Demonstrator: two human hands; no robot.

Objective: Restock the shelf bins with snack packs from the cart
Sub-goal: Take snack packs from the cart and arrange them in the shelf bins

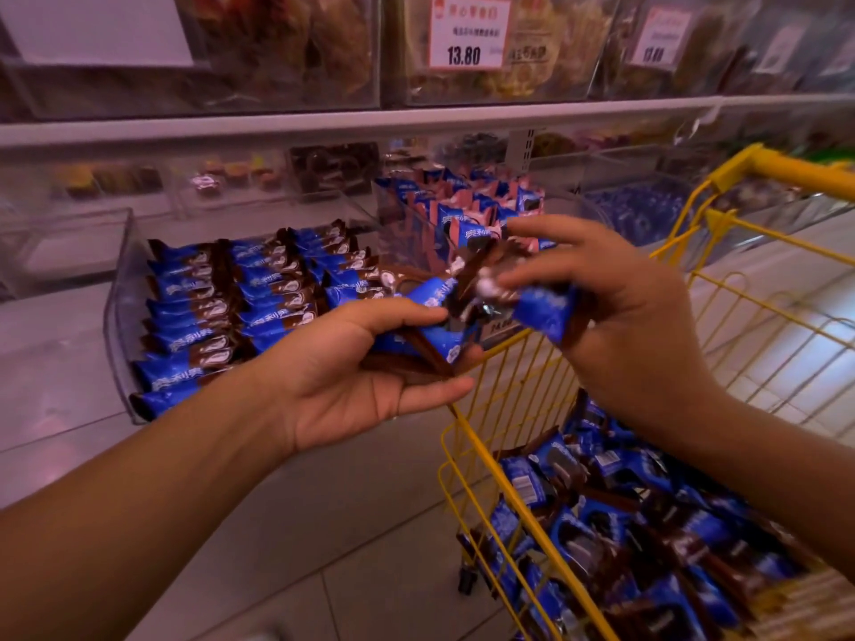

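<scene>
My left hand [365, 363], palm up, holds a few blue-and-brown snack packs [430, 335] under its thumb, in front of the shelf. My right hand [615, 307] pinches more packs [546, 307] just to the right, its fingers touching the bunch between both hands. A clear shelf bin [118, 316] at left holds neat rows of the same blue-and-brown packs [240, 298]. The yellow wire cart [523, 492] at lower right is filled with several loose packs [647, 525].
A second clear bin [398, 215] behind the hands holds blue-and-pink packs. More clear bins with other snacks line the shelf and the upper shelf, with price tags [467, 30]. The cart handle [782, 166] rises at right. Tiled floor lies below.
</scene>
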